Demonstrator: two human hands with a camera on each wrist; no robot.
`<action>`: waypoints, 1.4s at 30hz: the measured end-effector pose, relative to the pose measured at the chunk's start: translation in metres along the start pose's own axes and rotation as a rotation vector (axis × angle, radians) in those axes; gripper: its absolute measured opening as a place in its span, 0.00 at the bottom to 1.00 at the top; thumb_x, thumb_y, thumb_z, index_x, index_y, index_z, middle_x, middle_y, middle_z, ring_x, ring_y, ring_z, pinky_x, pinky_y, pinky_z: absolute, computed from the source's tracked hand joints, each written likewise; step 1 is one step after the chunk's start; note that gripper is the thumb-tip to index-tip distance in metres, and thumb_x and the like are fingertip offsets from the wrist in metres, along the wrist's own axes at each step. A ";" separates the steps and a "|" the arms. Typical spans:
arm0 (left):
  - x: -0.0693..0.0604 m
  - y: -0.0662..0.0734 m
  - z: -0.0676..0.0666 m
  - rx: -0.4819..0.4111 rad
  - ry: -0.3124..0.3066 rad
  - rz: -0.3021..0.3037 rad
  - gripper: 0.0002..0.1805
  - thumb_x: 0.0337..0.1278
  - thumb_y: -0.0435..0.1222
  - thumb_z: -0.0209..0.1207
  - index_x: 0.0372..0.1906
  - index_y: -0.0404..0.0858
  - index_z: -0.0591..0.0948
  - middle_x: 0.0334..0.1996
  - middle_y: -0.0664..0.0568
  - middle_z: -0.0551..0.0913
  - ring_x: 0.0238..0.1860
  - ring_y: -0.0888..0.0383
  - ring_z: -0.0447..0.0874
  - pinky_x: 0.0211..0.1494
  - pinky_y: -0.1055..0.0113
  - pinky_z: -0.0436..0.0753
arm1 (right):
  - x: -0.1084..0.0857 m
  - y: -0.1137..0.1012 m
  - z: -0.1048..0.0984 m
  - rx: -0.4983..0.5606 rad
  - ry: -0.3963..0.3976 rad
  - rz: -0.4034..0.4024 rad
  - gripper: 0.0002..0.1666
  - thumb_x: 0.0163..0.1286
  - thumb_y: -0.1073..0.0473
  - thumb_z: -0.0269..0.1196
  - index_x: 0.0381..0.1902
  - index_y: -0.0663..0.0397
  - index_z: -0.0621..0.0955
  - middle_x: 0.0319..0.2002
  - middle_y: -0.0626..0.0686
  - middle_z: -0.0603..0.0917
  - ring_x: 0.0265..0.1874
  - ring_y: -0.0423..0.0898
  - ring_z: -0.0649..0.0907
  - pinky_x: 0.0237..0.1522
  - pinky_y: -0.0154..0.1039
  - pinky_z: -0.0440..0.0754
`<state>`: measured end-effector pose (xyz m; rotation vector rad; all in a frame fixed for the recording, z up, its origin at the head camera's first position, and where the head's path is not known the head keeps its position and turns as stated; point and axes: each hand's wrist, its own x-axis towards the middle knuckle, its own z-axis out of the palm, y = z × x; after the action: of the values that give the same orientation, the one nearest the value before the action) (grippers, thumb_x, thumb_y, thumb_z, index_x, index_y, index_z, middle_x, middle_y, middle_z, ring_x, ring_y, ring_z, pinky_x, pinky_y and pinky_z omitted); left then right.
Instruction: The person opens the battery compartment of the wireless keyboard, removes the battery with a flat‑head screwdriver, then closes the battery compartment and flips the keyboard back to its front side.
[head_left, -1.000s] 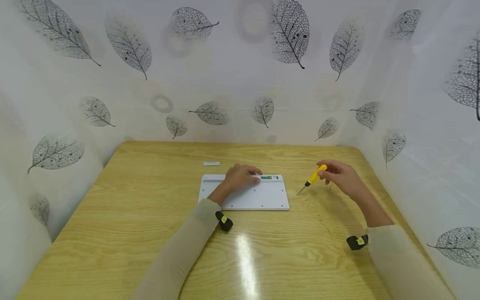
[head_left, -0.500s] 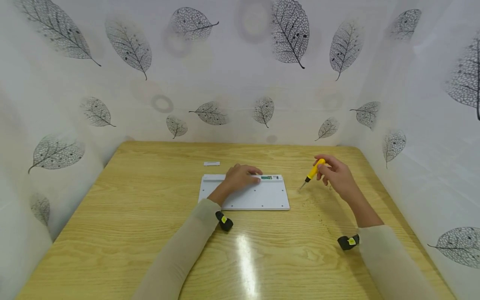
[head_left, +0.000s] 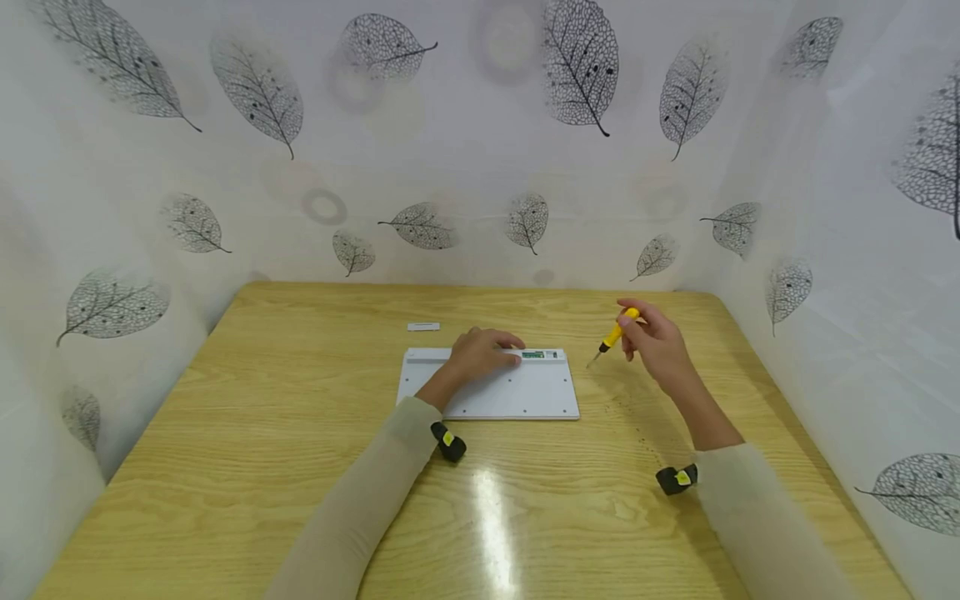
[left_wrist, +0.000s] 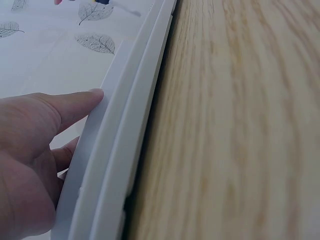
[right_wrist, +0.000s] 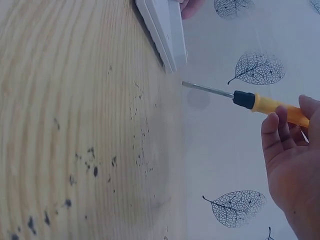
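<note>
A white flat keyboard-like panel (head_left: 487, 396) with small screws lies on the wooden table, a green part showing in a slot along its far edge. My left hand (head_left: 480, 354) rests on that far edge, thumb and fingers spread on it; in the left wrist view the hand (left_wrist: 30, 150) touches the raised strip. Right of the panel, my right hand (head_left: 660, 346) holds a yellow screwdriver (head_left: 613, 336) in the air, its tip down and to the left. The right wrist view shows the screwdriver (right_wrist: 267, 105) with its tip off the panel (right_wrist: 162, 30).
A small white strip (head_left: 423, 327) lies behind the panel's left part. Dark specks (right_wrist: 95, 170) mark the table (head_left: 262, 433) to the right of the panel. A white cloth with leaf prints (head_left: 450, 150) hangs behind the table and at both sides.
My right hand has moved left and slightly away from me with the screwdriver, bringing its tip nearer the panel's far right corner. The left hand and the panel have stayed in place.
</note>
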<state>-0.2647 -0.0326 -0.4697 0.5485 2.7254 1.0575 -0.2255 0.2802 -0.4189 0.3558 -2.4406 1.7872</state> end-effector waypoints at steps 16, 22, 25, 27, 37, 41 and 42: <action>0.000 0.000 -0.001 -0.002 0.001 0.008 0.16 0.64 0.49 0.64 0.55 0.58 0.86 0.48 0.60 0.86 0.53 0.54 0.74 0.66 0.50 0.64 | 0.009 -0.011 0.026 0.057 0.087 -0.096 0.17 0.77 0.59 0.58 0.60 0.58 0.76 0.46 0.47 0.83 0.32 0.46 0.79 0.31 0.29 0.82; 0.000 0.000 -0.001 0.000 -0.003 0.011 0.16 0.64 0.49 0.64 0.56 0.57 0.85 0.50 0.59 0.86 0.55 0.54 0.75 0.67 0.50 0.64 | 0.013 -0.007 0.035 0.114 0.099 -0.111 0.16 0.76 0.62 0.59 0.56 0.65 0.78 0.41 0.51 0.80 0.34 0.44 0.82 0.34 0.30 0.85; 0.000 -0.001 0.000 0.009 -0.001 0.010 0.16 0.64 0.49 0.64 0.56 0.58 0.85 0.49 0.60 0.86 0.55 0.55 0.75 0.67 0.51 0.64 | 0.016 -0.005 0.038 0.138 0.119 -0.108 0.17 0.76 0.62 0.59 0.57 0.66 0.78 0.43 0.52 0.81 0.34 0.44 0.82 0.34 0.30 0.85; 0.001 -0.001 0.000 0.014 0.000 0.010 0.16 0.64 0.49 0.64 0.56 0.58 0.85 0.49 0.60 0.86 0.54 0.55 0.75 0.66 0.51 0.64 | 0.018 -0.004 0.041 0.134 0.132 -0.099 0.17 0.76 0.62 0.59 0.58 0.65 0.78 0.45 0.53 0.82 0.34 0.44 0.83 0.34 0.31 0.85; -0.002 0.003 -0.001 0.016 -0.007 -0.011 0.16 0.64 0.49 0.64 0.56 0.58 0.85 0.50 0.59 0.86 0.55 0.54 0.75 0.67 0.50 0.64 | 0.020 -0.001 0.056 0.112 0.162 -0.079 0.20 0.77 0.58 0.58 0.61 0.64 0.77 0.46 0.57 0.83 0.32 0.40 0.83 0.35 0.33 0.86; -0.002 0.004 -0.001 0.025 -0.005 -0.016 0.16 0.64 0.49 0.64 0.56 0.58 0.85 0.51 0.59 0.86 0.55 0.54 0.76 0.67 0.51 0.64 | 0.021 0.000 0.059 0.120 0.170 -0.062 0.21 0.77 0.57 0.59 0.61 0.64 0.77 0.46 0.58 0.83 0.32 0.40 0.83 0.35 0.33 0.86; -0.002 0.003 -0.002 0.028 -0.004 -0.016 0.16 0.64 0.49 0.64 0.55 0.58 0.85 0.51 0.59 0.86 0.55 0.54 0.76 0.67 0.51 0.65 | 0.022 0.000 0.060 0.114 0.173 -0.056 0.21 0.77 0.57 0.59 0.61 0.64 0.77 0.45 0.57 0.83 0.32 0.41 0.83 0.35 0.33 0.86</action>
<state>-0.2625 -0.0318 -0.4662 0.5319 2.7402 1.0153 -0.2429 0.2203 -0.4331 0.2637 -2.1982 1.8549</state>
